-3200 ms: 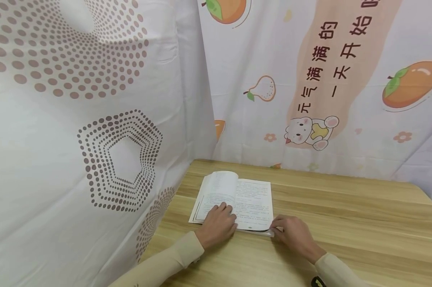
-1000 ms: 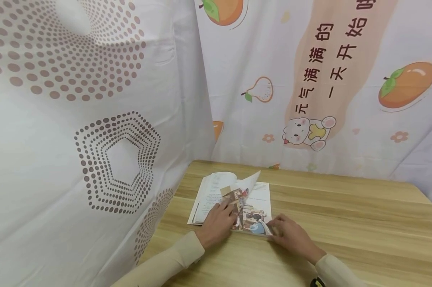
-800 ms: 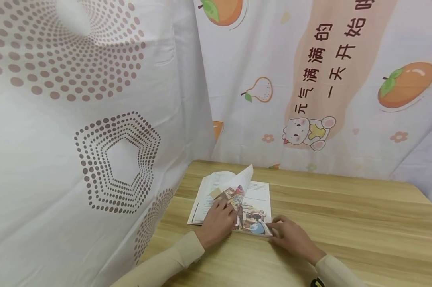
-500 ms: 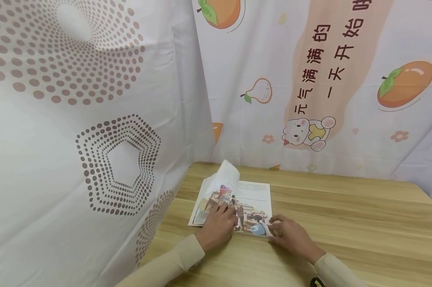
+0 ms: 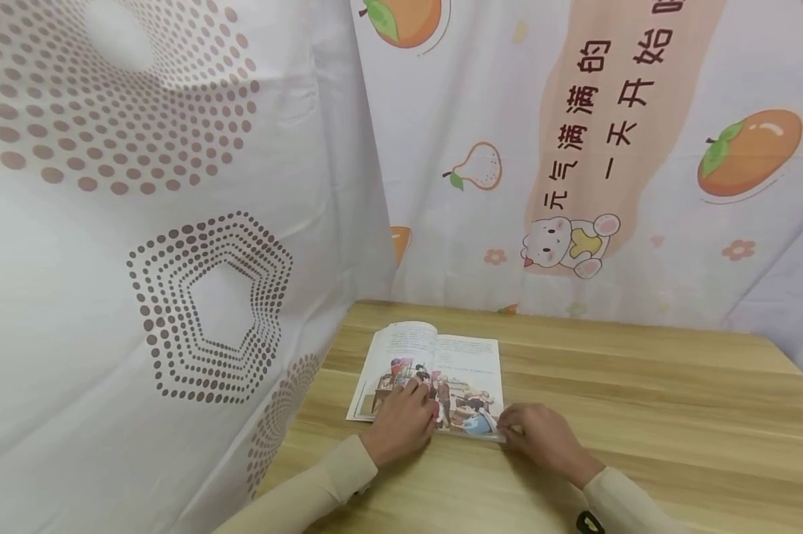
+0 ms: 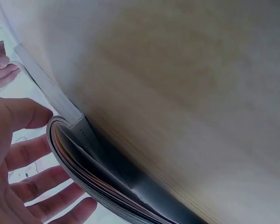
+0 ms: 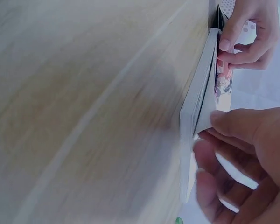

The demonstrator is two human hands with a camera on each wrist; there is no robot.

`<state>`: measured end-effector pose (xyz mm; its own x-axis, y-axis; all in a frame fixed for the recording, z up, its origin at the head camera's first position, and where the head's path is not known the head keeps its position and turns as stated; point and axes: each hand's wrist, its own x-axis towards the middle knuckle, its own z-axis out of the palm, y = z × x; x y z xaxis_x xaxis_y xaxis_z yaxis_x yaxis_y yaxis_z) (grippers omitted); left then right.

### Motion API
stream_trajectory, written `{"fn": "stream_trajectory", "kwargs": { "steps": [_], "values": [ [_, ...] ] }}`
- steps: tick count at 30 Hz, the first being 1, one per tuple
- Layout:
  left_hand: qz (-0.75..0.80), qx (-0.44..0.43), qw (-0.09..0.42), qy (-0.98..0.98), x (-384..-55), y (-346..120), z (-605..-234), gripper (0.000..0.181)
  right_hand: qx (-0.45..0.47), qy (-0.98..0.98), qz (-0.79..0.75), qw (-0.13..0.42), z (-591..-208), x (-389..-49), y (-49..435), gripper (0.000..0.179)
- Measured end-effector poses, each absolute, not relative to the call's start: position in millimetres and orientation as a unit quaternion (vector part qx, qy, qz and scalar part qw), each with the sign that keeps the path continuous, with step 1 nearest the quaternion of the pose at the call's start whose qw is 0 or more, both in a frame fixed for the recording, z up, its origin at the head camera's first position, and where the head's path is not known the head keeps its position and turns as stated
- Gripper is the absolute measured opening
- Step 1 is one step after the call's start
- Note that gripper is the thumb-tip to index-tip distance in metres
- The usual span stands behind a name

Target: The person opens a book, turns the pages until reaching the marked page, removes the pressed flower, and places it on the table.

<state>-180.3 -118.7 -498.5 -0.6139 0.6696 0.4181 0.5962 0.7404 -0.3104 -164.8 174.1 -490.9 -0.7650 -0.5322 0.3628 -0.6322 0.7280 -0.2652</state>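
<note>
An open book (image 5: 468,354) lies on the wooden table, text in its upper part and a coloured picture of several figures spread across its lower part. My left hand (image 5: 402,421) rests over the lower middle of the book, near the fold. In the left wrist view its thumb sits at the bottom edge by the spine, and its straight, spread fingers lie on the left-hand pages. At the lower right corner, my right hand (image 5: 544,439) pinches a page (image 7: 206,114) between thumb and forefinger, its corner slightly lifted from the pages below. The other right-hand fingers are curled.
The wooden table (image 5: 641,386) extends widely to the right of the book. A white dotted curtain (image 5: 201,178) hangs close along the left side. Behind the table hangs a cloth (image 5: 428,163) printed with fruit, characters and a cartoon animal.
A leaf has turned over from right to left and now lies down on the left side, bringing the picture spread into view. Both hands have stayed near their places at the book's lower edge.
</note>
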Motion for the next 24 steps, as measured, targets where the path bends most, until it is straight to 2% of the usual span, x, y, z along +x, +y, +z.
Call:
{"fn": "stream_trajectory", "kwargs": {
  "steps": [9,13,17,24],
  "values": [
    [0.053,-0.345,0.212,-0.913,-181.6,-116.8,-494.1,0.045,0.303,-0.919,0.198,0.159,-487.7,-166.9,169.3,0.012],
    [0.06,-0.338,0.198,-0.918,-184.8,-115.8,-491.9,0.045,0.284,-0.923,0.203,0.161,-484.7,-167.4,168.6,0.015],
    [0.058,-0.338,0.184,-0.921,-186.4,-114.9,-488.8,0.042,0.254,-0.929,0.231,0.14,-482.4,-167.4,168.1,0.017],
    [0.051,-0.338,0.168,-0.925,-186.5,-114.6,-485.7,0.033,0.226,-0.93,0.271,0.107,-479.6,-168.2,167.1,0.011]
  ]
}}
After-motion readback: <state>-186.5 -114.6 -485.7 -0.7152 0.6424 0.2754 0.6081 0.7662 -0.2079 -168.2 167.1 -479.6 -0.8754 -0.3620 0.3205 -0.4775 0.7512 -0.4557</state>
